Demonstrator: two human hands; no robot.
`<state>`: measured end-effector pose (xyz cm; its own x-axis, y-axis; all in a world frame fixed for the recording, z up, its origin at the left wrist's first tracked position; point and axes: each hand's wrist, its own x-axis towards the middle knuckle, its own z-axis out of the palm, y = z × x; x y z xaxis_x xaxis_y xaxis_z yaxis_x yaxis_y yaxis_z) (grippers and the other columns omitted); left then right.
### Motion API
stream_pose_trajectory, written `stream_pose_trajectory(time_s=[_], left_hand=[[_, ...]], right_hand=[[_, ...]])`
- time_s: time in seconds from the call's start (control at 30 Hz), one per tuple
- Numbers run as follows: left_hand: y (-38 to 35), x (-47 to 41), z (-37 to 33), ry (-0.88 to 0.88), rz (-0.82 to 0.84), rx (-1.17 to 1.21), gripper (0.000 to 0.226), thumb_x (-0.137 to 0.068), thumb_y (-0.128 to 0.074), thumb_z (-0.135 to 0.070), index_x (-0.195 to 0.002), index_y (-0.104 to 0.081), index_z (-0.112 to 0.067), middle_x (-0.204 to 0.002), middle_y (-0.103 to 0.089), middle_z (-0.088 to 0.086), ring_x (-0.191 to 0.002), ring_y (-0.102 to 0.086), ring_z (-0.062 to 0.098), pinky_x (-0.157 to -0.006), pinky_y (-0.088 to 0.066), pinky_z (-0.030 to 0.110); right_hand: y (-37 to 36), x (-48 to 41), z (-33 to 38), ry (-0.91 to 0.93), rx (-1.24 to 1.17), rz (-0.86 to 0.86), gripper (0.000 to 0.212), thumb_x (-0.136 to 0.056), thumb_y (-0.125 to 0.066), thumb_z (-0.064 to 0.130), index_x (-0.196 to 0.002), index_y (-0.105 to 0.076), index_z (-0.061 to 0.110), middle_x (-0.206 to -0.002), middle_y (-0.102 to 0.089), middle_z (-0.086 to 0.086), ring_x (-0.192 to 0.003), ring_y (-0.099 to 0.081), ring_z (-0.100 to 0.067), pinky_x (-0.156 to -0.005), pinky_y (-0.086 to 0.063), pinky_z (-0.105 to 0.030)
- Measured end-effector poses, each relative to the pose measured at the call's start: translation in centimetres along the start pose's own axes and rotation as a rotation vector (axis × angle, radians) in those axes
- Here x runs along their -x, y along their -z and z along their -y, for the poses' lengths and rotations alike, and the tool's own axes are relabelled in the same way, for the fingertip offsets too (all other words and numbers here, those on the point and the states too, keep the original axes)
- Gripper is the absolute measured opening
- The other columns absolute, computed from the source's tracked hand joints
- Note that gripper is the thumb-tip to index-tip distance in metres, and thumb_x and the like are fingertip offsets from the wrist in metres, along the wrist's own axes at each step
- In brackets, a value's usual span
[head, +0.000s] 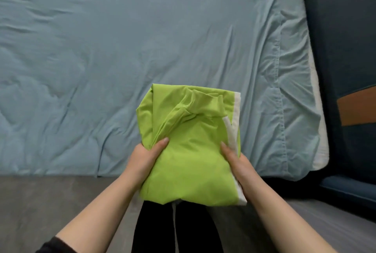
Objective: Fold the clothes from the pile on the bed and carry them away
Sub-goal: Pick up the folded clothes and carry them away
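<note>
A folded lime-green garment [191, 147] with a white strip along its right edge is held at the lower centre of the frame, raised in front of the near edge of the bed. Its upper part shows over the light blue quilt [101, 53]; its lower part shows over the dark trouser legs [195, 230] at the bottom centre. The cloth is bunched into creases near its top, and a thin white cord is seen hanging from its bottom edge.

The garment is gripped at its left side by the left hand [142, 157], the thumb laid across the green top face and the other fingers hidden beneath. Its right side is gripped by the right hand [239, 164], the thumb pressed on top beside the white strip, the remaining fingers out of sight below. Both forearms are bare; a dark sleeve [55, 245] is seen at the lower left corner.

The wrinkled quilt fills the upper and left parts of the frame. A dark blue surface with an orange-brown patch [358, 108] is seen along the right edge. Grey flooring [40, 202] is seen at the lower left.
</note>
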<state>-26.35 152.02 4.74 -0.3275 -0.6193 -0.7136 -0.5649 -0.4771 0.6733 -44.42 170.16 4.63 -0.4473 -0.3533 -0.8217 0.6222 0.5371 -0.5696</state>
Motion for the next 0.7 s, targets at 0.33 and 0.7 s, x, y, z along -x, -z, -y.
stream_pose_trajectory(time_s=[0.33,0.7], left_hand=[[-4.7,-6.3,7.6,0.008,-0.266,-0.337,0.084,-0.076,-0.072,-0.055,-0.138,-0.035,-0.012,-0.14,-0.049,0.013,-0.128,-0.048,0.031,-0.101,-0.04,0.04],[-6.7,-11.9,5.9,-0.645,0.223,-1.351,0.066,-0.091,-0.002,-0.068,-0.141,0.031,-0.041,-0.155,0.029,-0.017,-0.141,0.032,0.007,-0.115,0.022,0.036]], right_hand=[[-0.5,-7.5,-5.8,0.185,0.564,-0.436,0.05,-0.09,-0.059,0.045,-0.127,-0.045,0.014,-0.121,-0.059,-0.01,-0.107,-0.056,-0.029,-0.088,-0.042,-0.038],[-1.6,-13.1,-3.0,0.615,1.563,-0.048,0.058,-0.1,-0.018,0.052,-0.153,0.0,0.034,-0.16,0.007,0.015,-0.147,0.014,-0.007,-0.119,0.014,-0.035]])
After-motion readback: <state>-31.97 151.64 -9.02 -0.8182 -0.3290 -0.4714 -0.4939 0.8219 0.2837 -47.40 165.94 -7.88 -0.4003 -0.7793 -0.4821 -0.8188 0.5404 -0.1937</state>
